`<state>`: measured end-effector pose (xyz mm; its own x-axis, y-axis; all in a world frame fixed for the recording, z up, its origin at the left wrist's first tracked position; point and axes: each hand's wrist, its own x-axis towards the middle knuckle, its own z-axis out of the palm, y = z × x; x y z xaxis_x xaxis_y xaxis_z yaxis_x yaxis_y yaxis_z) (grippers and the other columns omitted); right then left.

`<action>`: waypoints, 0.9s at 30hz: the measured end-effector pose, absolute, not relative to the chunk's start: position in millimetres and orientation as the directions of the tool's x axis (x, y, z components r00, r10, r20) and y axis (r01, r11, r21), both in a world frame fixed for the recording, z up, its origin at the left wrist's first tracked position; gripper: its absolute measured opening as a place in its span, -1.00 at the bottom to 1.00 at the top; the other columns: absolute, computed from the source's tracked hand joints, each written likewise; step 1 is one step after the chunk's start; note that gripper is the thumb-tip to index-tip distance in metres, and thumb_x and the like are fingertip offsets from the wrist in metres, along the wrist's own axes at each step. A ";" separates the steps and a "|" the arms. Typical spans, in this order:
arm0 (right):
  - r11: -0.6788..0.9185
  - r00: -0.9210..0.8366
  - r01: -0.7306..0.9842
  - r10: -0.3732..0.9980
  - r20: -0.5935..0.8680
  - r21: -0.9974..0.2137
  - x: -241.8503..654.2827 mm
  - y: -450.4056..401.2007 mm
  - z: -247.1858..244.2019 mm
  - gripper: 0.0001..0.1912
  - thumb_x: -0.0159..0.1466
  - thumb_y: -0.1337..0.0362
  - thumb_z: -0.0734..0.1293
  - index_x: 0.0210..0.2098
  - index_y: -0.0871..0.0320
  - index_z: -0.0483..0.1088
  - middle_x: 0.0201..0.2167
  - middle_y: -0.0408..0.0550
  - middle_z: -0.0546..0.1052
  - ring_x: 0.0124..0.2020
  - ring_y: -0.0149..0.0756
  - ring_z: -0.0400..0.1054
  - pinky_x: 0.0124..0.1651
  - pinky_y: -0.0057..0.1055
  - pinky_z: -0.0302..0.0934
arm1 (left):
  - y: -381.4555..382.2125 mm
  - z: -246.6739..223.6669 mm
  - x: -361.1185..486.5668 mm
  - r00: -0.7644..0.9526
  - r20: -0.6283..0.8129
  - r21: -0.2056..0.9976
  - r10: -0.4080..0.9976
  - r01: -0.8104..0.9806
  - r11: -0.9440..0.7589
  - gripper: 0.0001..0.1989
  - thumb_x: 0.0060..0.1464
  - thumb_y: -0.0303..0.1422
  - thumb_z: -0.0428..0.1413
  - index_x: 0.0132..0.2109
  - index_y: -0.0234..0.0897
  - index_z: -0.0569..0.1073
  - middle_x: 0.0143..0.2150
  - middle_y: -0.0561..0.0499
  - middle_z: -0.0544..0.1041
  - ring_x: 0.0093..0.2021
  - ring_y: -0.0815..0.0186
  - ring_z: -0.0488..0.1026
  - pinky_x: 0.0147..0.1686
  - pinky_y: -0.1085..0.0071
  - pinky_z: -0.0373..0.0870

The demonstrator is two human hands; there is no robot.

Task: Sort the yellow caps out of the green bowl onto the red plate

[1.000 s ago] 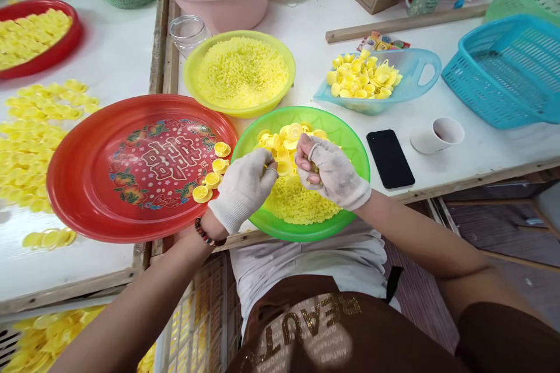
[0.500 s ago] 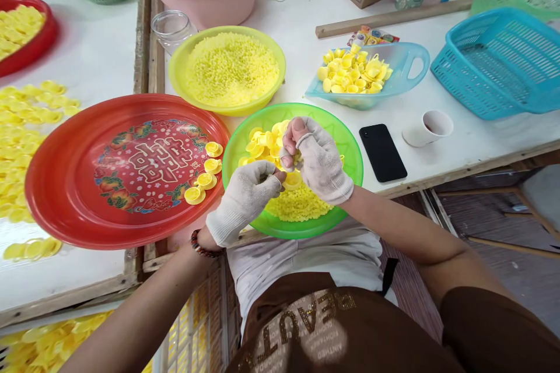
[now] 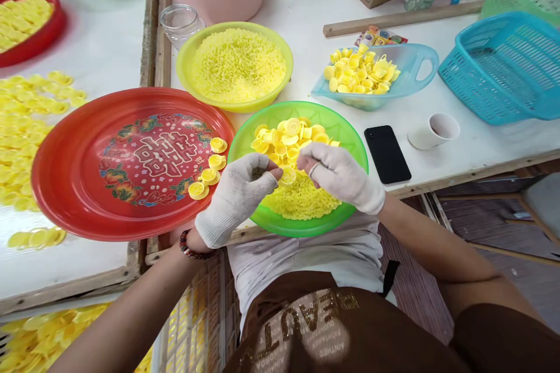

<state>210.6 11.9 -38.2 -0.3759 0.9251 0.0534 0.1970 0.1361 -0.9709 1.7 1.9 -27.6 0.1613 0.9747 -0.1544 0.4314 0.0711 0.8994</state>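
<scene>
My left hand (image 3: 240, 192), in a white glove with bare fingertips, pinches the rim of a small round yellow plastic toy cup (image 3: 287, 176) over the green bowl (image 3: 350, 134). Just to its right, my right hand (image 3: 343, 173), gloved alike, has its fingers curled together beside the cup; what they hold is hidden. Inside the bowl lie several yellow toy cups (image 3: 292, 127) at the back and yellow pellets (image 3: 301, 201) at the front. On the right rim of the red tray (image 3: 83, 157), several filled yellow cups (image 3: 210, 176) stand in a row.
Behind sits a yellow bowl (image 3: 286, 73) of pellets, near a glass jar (image 3: 179, 23). A blue scoop (image 3: 406, 78) holds more yellow cups. A black phone (image 3: 387, 154), a paper cup (image 3: 424, 135) and a blue basket (image 3: 472, 81) are to the right.
My right hand has moved right and slightly down, away from the left, uncovering the toy cups in the bowl. My left hand has shifted slightly left. The view has shifted a little.
</scene>
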 end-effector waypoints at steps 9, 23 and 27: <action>0.087 -0.483 0.309 0.872 -0.078 -0.947 211.6 8.7 -51.1 -0.88 0.36 0.22 0.29 -0.20 0.11 0.27 -0.45 -0.24 0.36 -0.50 -0.43 0.29 -0.38 -0.42 0.20 | -3.1 -29.7 6.5 0.177 -0.126 0.904 0.976 0.425 0.040 -0.81 0.12 -0.25 0.22 -0.27 -0.32 0.53 -0.38 0.00 0.57 -0.38 0.33 0.47 -0.34 0.42 0.41; 0.682 -0.766 0.508 0.637 0.085 -0.526 202.6 4.3 -53.7 -0.80 0.42 0.35 0.22 -0.12 0.22 0.49 -0.18 0.09 0.54 -0.18 -0.17 0.41 -0.09 -0.24 0.28 | -13.3 2.0 -58.4 -0.001 -0.250 0.912 0.968 0.336 0.236 -0.75 0.09 -0.19 0.30 -0.33 -0.31 0.52 -0.39 -0.05 0.60 -0.36 0.27 0.55 -0.25 0.35 0.55; 0.740 -0.695 0.364 0.620 0.364 -0.565 187.1 8.5 -42.9 -0.77 0.47 0.26 0.20 -0.04 0.16 0.47 -0.21 0.03 0.51 -0.19 -0.22 0.38 -0.13 -0.30 0.27 | -18.9 0.0 -44.9 0.056 -0.206 0.901 0.977 0.401 0.168 -0.72 0.09 -0.15 0.28 -0.36 -0.31 0.52 -0.43 -0.04 0.58 -0.40 0.28 0.51 -0.34 0.40 0.48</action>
